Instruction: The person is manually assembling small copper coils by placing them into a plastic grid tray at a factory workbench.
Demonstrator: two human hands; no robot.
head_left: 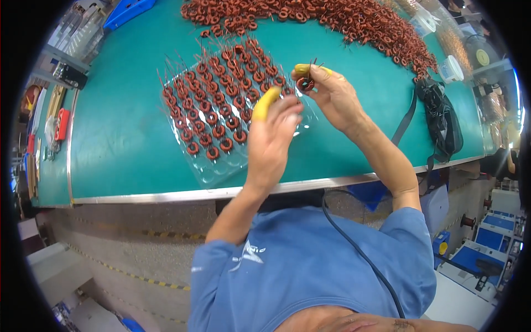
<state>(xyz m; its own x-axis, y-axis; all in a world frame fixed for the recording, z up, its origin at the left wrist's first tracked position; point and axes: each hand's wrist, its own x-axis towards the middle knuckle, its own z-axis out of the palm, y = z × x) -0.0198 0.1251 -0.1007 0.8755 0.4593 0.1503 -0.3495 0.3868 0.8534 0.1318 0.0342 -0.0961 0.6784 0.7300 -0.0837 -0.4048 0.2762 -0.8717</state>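
A copper-wound ring coil with upright wire leads is pinched between the thumb and fingers of my right hand. Yellow finger covers show on that hand's fingertips. Just left of it, my left hand hovers over the right side of a clear plastic tray. Its yellow-covered digit stands apart from the other fingers, which are slightly blurred, and nothing shows in its grasp. Rows of similar ring coils sit in the tray's pockets, leads pointing up. My left hand hides some of the tray's right part.
A large heap of loose ring coils spreads across the far side of the green table. To the right lie a black bag with a strap and a white tub. A blue bin is far left; a red object is near the left edge.
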